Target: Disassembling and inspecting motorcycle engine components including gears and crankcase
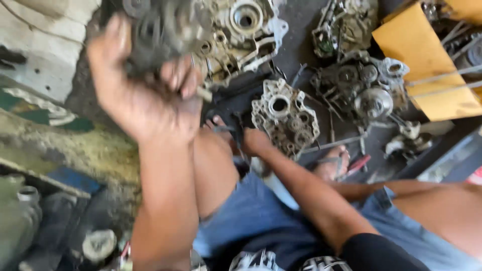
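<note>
Left hand fingers grip dark engine part; right hand fingers hidden, can't tell, by crankcase.

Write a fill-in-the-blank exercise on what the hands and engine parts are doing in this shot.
1. The left hand is raised and grips a dark, blurred ____ part.
2. The right hand reaches down beside a grey engine ____ half lying on the floor.
3. The person wears blue denim ____.
4. At upper right lies a piece of ____ cardboard.

Missing words: metal; case; shorts; yellow
</note>
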